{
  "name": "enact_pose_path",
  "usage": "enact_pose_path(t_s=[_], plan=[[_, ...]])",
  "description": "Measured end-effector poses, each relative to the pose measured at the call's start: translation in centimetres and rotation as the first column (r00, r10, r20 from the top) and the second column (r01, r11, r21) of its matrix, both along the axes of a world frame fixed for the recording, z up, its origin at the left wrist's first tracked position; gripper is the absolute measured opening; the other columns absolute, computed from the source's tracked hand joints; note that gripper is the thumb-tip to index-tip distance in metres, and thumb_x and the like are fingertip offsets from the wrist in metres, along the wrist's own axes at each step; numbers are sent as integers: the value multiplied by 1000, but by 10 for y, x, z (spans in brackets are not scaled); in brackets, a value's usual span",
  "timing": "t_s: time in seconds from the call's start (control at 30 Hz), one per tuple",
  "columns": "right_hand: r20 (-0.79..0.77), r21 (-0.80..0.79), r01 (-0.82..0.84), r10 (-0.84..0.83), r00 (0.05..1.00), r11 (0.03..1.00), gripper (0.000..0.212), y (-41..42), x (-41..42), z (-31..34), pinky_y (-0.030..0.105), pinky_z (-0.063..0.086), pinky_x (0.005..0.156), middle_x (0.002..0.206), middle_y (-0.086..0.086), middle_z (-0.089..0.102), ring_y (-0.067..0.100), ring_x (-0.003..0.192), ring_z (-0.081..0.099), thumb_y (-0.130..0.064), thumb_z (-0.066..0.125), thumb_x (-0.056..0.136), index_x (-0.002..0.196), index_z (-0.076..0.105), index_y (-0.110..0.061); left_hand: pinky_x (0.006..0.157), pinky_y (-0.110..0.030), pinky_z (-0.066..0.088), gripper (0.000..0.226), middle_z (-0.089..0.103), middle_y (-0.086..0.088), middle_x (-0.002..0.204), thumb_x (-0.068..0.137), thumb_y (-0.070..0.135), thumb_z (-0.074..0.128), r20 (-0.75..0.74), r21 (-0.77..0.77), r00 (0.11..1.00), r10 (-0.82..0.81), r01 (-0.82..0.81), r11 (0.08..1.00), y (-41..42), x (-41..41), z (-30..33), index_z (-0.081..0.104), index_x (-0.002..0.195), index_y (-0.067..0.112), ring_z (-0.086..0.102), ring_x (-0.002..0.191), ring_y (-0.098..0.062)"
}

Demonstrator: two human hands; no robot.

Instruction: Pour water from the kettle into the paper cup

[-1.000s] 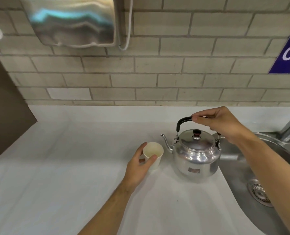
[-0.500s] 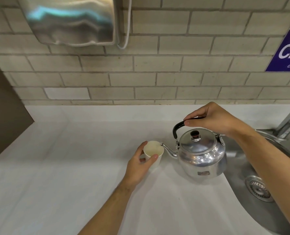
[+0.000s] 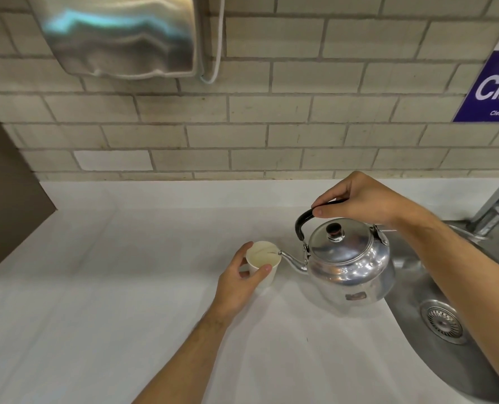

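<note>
Paper cup [image 3: 263,257] is gripped by left hand [image 3: 238,282] at frame ctr; kettle [image 3: 345,265], tilted w/ spout at cup rim, is held by right hand [image 3: 361,201], fingers closed on handle.

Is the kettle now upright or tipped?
Tipped. The kettle leans toward the paper cup, its spout reaching the cup's rim, held by the right hand.

So the kettle [image 3: 348,262] has been lifted off the white counter [image 3: 96,287] and tipped toward the paper cup [image 3: 263,262], where a second ago it was sitting flat and upright. Its spout tip, which was kept just beside the cup before, has now been brought right over the rim. Some liquid can be made out inside the cup now.
</note>
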State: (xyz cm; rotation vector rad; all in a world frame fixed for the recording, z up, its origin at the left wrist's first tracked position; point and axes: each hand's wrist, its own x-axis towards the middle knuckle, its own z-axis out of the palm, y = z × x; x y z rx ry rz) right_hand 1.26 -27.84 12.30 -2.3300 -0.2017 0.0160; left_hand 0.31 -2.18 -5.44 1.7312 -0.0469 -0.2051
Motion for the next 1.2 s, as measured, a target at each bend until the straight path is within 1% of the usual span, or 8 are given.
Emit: enact_pose_path(t_s=[0.1, 0.27, 0.47, 0.67, 0.8, 0.93, 1.07, 1.2], plan=[[0, -8, 1, -1, 1000, 1000, 15, 1, 1, 1, 16, 49, 77, 83, -23, 81, -10, 82, 73, -30, 87, 73, 83, 84, -41, 86, -28, 54, 65, 62, 23, 112, 72, 49, 79, 2, 8, 1000, 4, -4, 1000, 0, 1, 1, 47, 128, 55, 62, 104, -4], [0, -20, -5, 5, 1000, 1000, 14, 3, 2, 4, 17, 50, 79, 84, -22, 82, -8, 84, 73, -29, 87, 74, 85, 85, -37, 89, -31, 54, 66, 64, 16, 117, 72, 47, 80, 0, 7, 1000, 7, -7, 1000, 0, 1, 1, 49, 130, 51, 63, 105, -6], [-16, -43, -11, 10, 1000, 999, 13, 5, 3, 7, 21, 53, 85, 86, -21, 82, -6, 86, 73, -28, 87, 74, 85, 86, -34, 84, -26, 53, 65, 63, 16, 120, 74, 45, 80, 4, 2, 1000, -5, 5, 1000, 0, 1, 3, 48, 130, 51, 62, 106, -5], [-12, -68, -34, 33, 999, 997, 13, 9, 5, 10, 23, 54, 87, 84, -23, 81, -7, 86, 73, -27, 87, 75, 85, 85, -35, 81, -23, 52, 56, 62, 21, 115, 72, 47, 80, -5, 4, 1000, -6, 6, 1000, 1, 0, 5, 47, 113, 66, 62, 104, -3], [-13, -83, -41, 40, 999, 996, 12, 10, 6, 11, 27, 56, 91, 83, -22, 81, -4, 86, 74, -29, 87, 75, 85, 85, -34, 78, -20, 51, 57, 63, 20, 115, 73, 46, 80, -7, 7, 1000, -10, 10, 1000, 1, 0, 6, 48, 117, 63, 63, 103, -2], [-14, -91, -45, 44, 999, 995, 12, 11, 7, 11, 25, 55, 88, 82, -23, 81, -5, 85, 73, -30, 86, 75, 86, 85, -34, 73, -16, 49, 53, 63, 24, 110, 72, 46, 81, -12, 14, 1000, -6, 6, 1000, 1, -1, 8, 48, 106, 70, 62, 101, 1], [-9, -104, -47, 47, 999, 993, 11, 12, 10, 12, 20, 51, 79, 80, -26, 80, -9, 82, 71, -30, 86, 76, 85, 86, -35, 69, -12, 47, 54, 62, 25, 110, 72, 46, 81, -17, 15, 1000, -11, 12, 1000, 2, -1, 9, 47, 108, 68, 62, 100, 3], [-11, -120, -52, 51, 999, 991, 11, 12, 12, 13, 20, 51, 80, 80, -26, 80, -8, 82, 71, -29, 86, 76, 86, 86, -33, 69, -12, 48, 54, 62, 24, 110, 72, 47, 80, -18, 20, 1000, -11, 11, 1000, 2, -1, 9, 46, 107, 70, 62, 99, 3]])
